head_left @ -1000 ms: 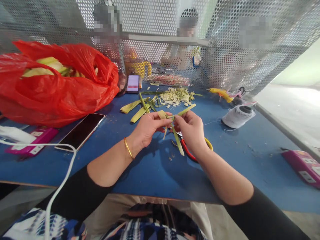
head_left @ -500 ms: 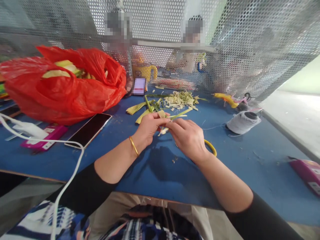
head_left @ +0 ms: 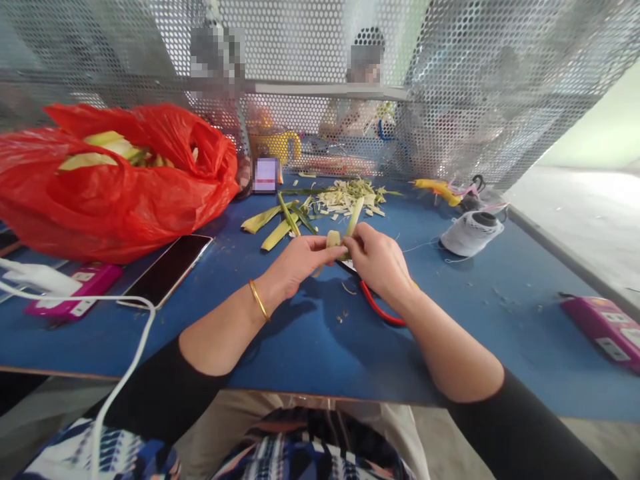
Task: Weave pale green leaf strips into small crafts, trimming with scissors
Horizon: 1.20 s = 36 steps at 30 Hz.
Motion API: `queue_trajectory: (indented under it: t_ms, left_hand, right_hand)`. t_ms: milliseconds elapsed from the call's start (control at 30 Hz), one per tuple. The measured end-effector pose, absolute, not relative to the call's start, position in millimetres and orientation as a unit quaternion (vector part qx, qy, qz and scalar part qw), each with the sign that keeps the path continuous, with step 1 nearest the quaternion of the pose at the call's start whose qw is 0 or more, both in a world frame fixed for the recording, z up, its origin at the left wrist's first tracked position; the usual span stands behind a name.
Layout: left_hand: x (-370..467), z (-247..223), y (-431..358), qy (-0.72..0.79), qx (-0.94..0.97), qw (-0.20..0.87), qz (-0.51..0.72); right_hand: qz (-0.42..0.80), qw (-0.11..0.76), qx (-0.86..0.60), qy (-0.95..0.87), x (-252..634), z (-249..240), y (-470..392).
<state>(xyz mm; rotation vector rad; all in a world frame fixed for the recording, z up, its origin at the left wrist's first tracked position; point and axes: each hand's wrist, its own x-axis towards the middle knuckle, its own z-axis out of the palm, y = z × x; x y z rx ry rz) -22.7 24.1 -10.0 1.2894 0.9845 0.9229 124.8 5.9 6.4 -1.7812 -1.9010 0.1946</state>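
My left hand (head_left: 305, 261) pinches a small pale green folded leaf piece (head_left: 333, 239) between thumb and fingers. Close against it, my right hand (head_left: 377, 259) is closed on a pale leaf strip (head_left: 355, 215) that points up and away. The fingertips of both hands nearly meet. Red-handled scissors (head_left: 380, 311) lie on the blue table under my right hand, their blades partly hidden. Beyond the hands are longer green leaf pieces (head_left: 274, 233) and a heap of cut leaf bits (head_left: 350, 197).
A red plastic bag (head_left: 120, 193) of leaves fills the left, beside a phone (head_left: 167, 273), a magenta power strip (head_left: 93, 283) and a white cable. A white thread spool (head_left: 470, 235) stands right. Behind a perforated metal screen (head_left: 310, 40) sit people.
The leaf strip now points upward from my right hand. The red scissor handle shows on the table beneath that hand. The whole view has shifted slightly.
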Motion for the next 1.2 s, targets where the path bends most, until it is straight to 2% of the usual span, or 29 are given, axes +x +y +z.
queue_trajectory:
  t_ms: [133,267,367,700,800,1000,1200]
  left_hand:
    - [-18.8,-12.5,23.1,0.433,0.536,0.586,0.427]
    - [-20.7,-8.5,26.9,0.439,0.473,0.611,0.458]
    - [-25.1,-3.8,29.8,0.436,0.444,0.632,0.462]
    - [-26.6,-6.2,32.7,0.451,0.413,0.636,0.472]
    - [-25.4,-6.3,31.1,0.472,0.423,0.619,0.464]
    - [-22.9,-7.9,27.9,0.477,0.482,0.589,0.44]
    - [-24.2,-9.7,30.7,0.475,0.454,0.619,0.429]
  right_hand:
    - [0.109,0.263,-0.652,-0.703,126.8,9.7,6.9]
    - [0.309,0.267,-0.601,-0.687,144.4,19.2,14.7]
    - [0.44,0.314,-0.553,-0.634,163.5,28.0,19.6]
    - [0.569,0.479,-0.412,-0.526,172.1,29.9,17.5]
    - [0.552,0.519,-0.379,-0.531,162.3,24.4,18.4]
    - [0.385,0.555,-0.416,-0.609,145.2,12.4,18.9]
    - [0.369,0.554,-0.435,-0.607,136.1,12.4,13.6]
